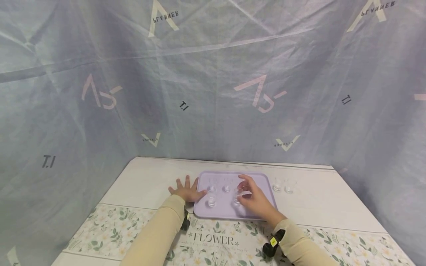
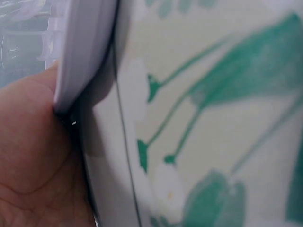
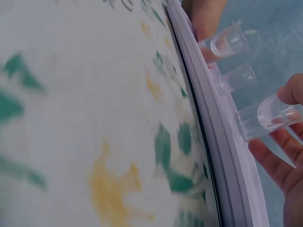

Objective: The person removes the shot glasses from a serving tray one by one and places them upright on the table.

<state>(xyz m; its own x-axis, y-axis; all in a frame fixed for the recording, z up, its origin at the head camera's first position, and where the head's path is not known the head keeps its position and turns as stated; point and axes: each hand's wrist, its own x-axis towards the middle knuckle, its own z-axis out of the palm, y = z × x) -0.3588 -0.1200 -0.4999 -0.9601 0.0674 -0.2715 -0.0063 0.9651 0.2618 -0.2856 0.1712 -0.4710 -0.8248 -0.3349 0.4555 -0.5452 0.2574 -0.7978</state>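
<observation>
My right hand (image 1: 254,197) pinches a small clear cup (image 1: 237,199) between thumb and fingers, low over the right half of a lilac tray (image 1: 219,213). In the right wrist view, that cup (image 3: 272,116) stands upright between the thumb and the fingers. Three similar clear cups stand on the tray's left half: one at the front (image 1: 211,200), two behind it, including a middle cup (image 1: 227,186). My left hand (image 1: 187,192) lies with fingers spread on the table beside the tray's left edge. Its thumb reaches over the rim, close to the front cup.
Two more clear cups, a nearer-to-tray cup (image 1: 277,185) and an outer cup (image 1: 289,187), stand right of the tray on the white table (image 1: 319,195). A floral cloth band (image 1: 213,244) runs along the front. Grey-blue sheeting (image 1: 216,111) hangs behind and at both sides.
</observation>
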